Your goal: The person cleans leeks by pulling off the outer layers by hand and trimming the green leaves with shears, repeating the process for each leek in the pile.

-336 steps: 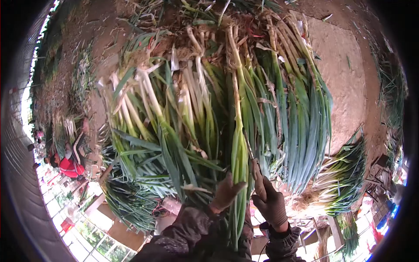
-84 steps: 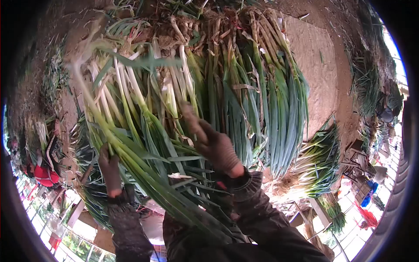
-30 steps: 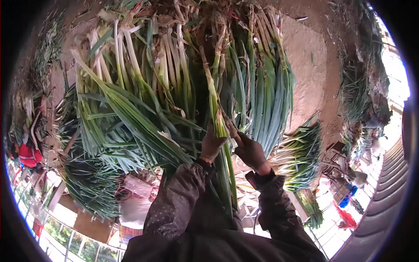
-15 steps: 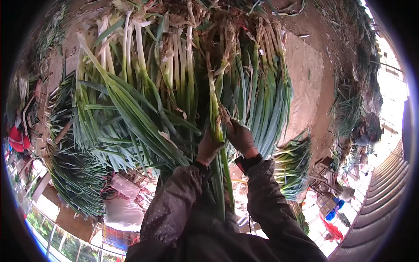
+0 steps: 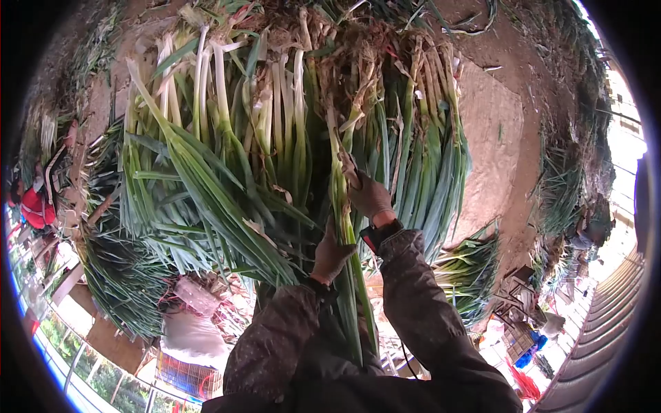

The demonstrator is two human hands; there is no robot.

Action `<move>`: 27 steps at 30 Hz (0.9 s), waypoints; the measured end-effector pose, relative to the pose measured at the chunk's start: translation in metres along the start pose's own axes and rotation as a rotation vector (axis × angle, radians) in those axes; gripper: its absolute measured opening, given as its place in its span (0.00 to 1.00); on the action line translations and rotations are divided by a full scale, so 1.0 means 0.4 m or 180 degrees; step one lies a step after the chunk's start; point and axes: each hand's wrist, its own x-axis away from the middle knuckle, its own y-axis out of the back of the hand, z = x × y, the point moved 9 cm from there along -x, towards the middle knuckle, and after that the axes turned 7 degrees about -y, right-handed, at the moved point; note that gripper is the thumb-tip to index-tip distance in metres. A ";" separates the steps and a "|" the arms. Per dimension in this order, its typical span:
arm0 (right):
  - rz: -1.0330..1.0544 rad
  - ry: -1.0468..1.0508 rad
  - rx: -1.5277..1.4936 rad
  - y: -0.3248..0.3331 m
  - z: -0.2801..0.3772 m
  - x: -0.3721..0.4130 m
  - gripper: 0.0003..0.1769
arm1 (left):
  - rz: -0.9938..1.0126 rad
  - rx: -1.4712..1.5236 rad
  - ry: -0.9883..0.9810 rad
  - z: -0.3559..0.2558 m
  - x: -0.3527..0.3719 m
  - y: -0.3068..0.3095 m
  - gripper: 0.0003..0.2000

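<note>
A long green onion stalk with a pale, dry-skinned upper part hangs in front of my body, its leaves running down to my lap. My left hand is wrapped round its green leaves. Higher up and to the right, my right hand is closed on a strip of brownish dry leaf beside the stalk. Behind both hands lies a wide pile of green onions, roots at the top and leaves toward me. One thick onion lies slantwise across the pile's left part.
More onion bundles lie at the left and the right. A white sack is at the lower left. A person in red is at the far left edge. Bare brown ground shows right of the pile.
My right hand has moved up along the stalk, away from my left hand. My left hand is slightly lower, with its fingers pointing more upward. The view has shifted slightly.
</note>
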 end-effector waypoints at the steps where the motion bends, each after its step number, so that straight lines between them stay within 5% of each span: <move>1: -0.0004 0.0038 -0.0039 0.008 0.017 -0.012 0.23 | -0.0015 -0.0065 -0.0011 -0.002 0.003 -0.001 0.52; 14: 0.0063 -0.0251 0.0003 0.014 0.124 -0.221 0.27 | 0.0000 -0.0279 0.0338 -0.038 0.027 -0.006 0.51; 17: 0.0126 -0.0273 0.0042 0.012 0.129 -0.217 0.28 | -0.0027 -0.0614 -0.0154 -0.055 0.027 -0.009 0.51; 20: 0.0081 -0.0141 -0.0147 0.034 0.105 -0.132 0.29 | 0.0382 -0.0759 0.0216 -0.056 0.010 -0.015 0.51; 21: 0.0041 -0.0075 -0.0247 0.049 0.083 -0.086 0.29 | 0.0214 -0.0495 -0.0165 -0.064 0.010 -0.006 0.50; 24: 0.0116 0.0093 -0.0177 0.064 -0.004 0.066 0.29 | -0.0154 0.0001 -0.0002 -0.069 0.015 0.021 0.48; 25: 0.0150 0.0251 -0.0092 0.052 -0.044 0.109 0.29 | -0.0539 0.0794 -0.0242 -0.006 0.008 0.010 0.43; 27: 0.0357 0.0239 -0.0339 0.062 -0.086 0.225 0.30 | -0.0093 0.1298 0.0273 0.027 -0.013 -0.014 0.39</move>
